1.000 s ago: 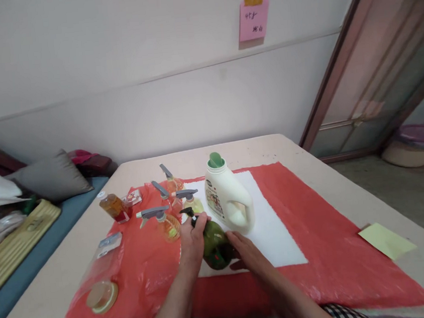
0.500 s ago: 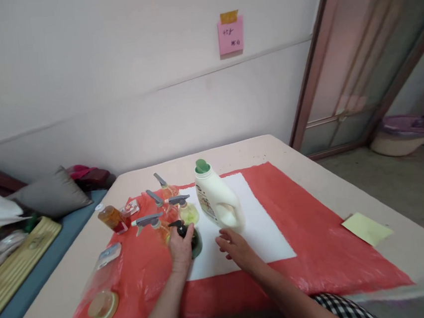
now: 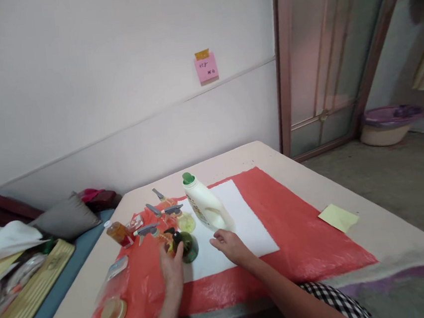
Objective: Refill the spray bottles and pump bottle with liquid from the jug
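Note:
My left hand (image 3: 172, 269) rests with its fingers stretched out beside a round dark green bottle (image 3: 189, 246) with a black pump top, fingertips touching its left side. My right hand (image 3: 228, 244) lies open on the white sheet (image 3: 241, 226), just in front of a tall white detergent bottle (image 3: 205, 207) with a green cap. Behind the green bottle stand several small spray bottles (image 3: 182, 219) with grey triggers and yellow or orange liquid.
A red plastic sheet (image 3: 310, 239) covers the beige table. A small amber bottle (image 3: 118, 233), a round lid (image 3: 113, 312) and a clear packet (image 3: 114, 271) lie at the left. A yellow sticky note (image 3: 338, 217) sits at the right. A couch with cushions (image 3: 66, 220) stands left.
The view has pulled back and swung right. My right hand let go of the green bottle, which now stands upright; my left hand loosened from its pump top and opened beside it.

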Motion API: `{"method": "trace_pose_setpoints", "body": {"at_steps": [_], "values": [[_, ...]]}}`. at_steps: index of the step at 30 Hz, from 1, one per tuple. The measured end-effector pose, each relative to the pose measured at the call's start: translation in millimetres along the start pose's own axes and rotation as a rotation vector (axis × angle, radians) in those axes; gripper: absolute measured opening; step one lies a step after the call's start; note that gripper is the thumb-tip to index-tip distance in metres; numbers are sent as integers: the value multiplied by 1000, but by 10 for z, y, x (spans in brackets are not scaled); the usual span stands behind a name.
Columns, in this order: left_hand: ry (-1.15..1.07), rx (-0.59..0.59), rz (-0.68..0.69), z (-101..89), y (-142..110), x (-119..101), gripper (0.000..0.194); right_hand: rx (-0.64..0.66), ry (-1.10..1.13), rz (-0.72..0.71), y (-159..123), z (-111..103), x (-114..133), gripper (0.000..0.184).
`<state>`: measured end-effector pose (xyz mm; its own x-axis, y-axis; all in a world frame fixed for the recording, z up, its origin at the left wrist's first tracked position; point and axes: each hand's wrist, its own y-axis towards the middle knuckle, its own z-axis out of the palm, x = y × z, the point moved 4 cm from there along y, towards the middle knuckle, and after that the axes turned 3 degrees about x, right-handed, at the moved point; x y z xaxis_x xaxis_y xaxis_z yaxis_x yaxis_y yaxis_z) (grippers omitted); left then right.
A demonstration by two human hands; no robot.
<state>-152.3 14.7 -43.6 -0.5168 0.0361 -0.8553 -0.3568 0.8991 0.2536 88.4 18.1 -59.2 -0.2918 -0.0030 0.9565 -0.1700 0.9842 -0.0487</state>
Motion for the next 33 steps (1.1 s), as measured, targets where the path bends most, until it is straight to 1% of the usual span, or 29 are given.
{"method": "trace_pose_setpoints", "body": {"at_steps": [1, 3, 5, 7, 9, 11, 12, 14, 18, 20, 22, 23, 24, 27, 29, 33], "values": [[35, -25, -34, -78, -130, 25, 48, 0, -28, -10, -8, -22, 10, 33], [80, -6, -72, -179, -450, 89, 45, 1, -85, -16, -14, -43, 13, 32], [92, 52, -67, -212, -809, 173, 45, 4, -150, -6, -12, -25, -9, 30], [100, 107, -25, -202, -1147, 276, 48, 15, -229, 14, -15, 30, -53, 30], [174, 187, 126, -156, -1415, 358, 47, 31, -324, 40, -38, 110, -108, 32], [263, 276, 280, -91, -1595, 438, 42, 55, -433, 60, -93, 201, -158, 33], [311, 316, 338, -56, -1652, 476, 39, 71, -489, 64, -134, 248, -174, 33], [374, 372, 404, 11, -1712, 542, 35, 107, -596, 53, -237, 341, -185, 32], [385, 415, 423, 138, -1750, 610, 27, 153, -751, 0, -513, 508, -135, 30], [393, 444, 420, 201, -1784, 630, 25, 173, -789, -28, -677, 574, -98, 39], [409, 479, 409, 257, -1832, 645, 24, 186, -808, -45, -858, 622, -65, 55], [418, 499, 402, 281, -1859, 649, 23, 187, -813, -46, -954, 642, -53, 60], [425, 519, 394, 301, -1888, 649, 23, 185, -817, -42, -1055, 660, -47, 61], [438, 591, 363, 339, -1973, 631, 24, 170, -810, -21, -1380, 742, -78, 47], [443, 648, 341, 350, -2027, 609, 26, 164, -797, -7, -1597, 828, -155, 39], [489, 785, 292, 364, -2136, 585, 32, 152, -790, 76, -1916, 1012, -436, 38]]}}
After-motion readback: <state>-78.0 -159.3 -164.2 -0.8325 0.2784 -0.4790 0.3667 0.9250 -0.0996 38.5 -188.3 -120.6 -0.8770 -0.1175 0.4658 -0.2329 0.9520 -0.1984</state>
